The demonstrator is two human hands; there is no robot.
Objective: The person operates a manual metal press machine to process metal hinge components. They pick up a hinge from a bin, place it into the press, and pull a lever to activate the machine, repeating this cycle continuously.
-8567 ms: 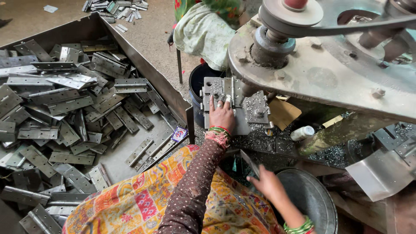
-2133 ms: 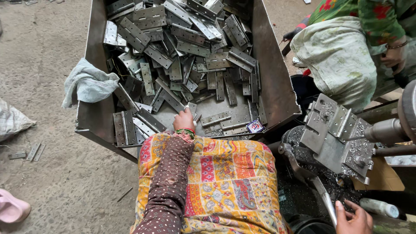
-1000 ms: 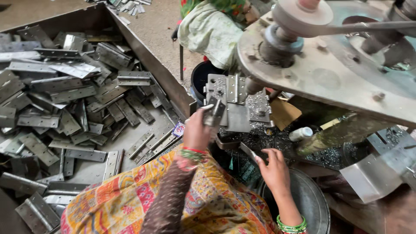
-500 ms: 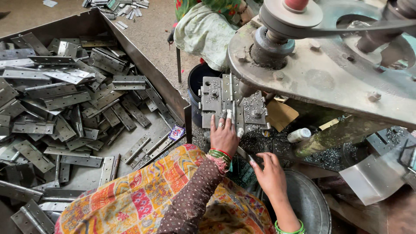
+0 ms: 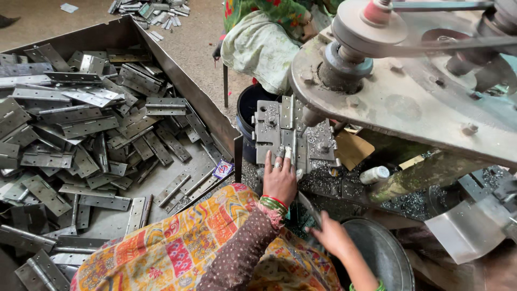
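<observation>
The left hand [image 5: 279, 180] reaches forward to the metal jig [image 5: 293, 134] that sits under the overhanging plate of the machine [image 5: 409, 102]. Its fingers [image 5: 278, 160] are stretched out and nearly straight, spread only a little, with the tips laid on the lower edge of the jig, where a grey hinge [image 5: 288, 129] stands upright in the fixture; the hand presses on it rather than closing around it, and whether the thumb pinches anything cannot be told. A red and green bangle [image 5: 273, 205] circles the wrist, just short of the jig. The right hand [image 5: 329, 237] is lower and to the right of the jig, loosely curled around a thin dark lever [image 5: 308, 206] that slants up toward the jig; its fingers are blurred, so how firm the grip is cannot be told. Just to the right of this hand lies the rim of a round metal basin [image 5: 388, 253]. Well to the left of the jig stands a large sheet-metal tray [image 5: 177, 75] heaped with flat grey hinges [image 5: 81, 129]. Metal shavings [image 5: 323, 183] are scattered on the bench right below the jig, and a small white bottle [image 5: 374, 174] lies just right of them.
</observation>
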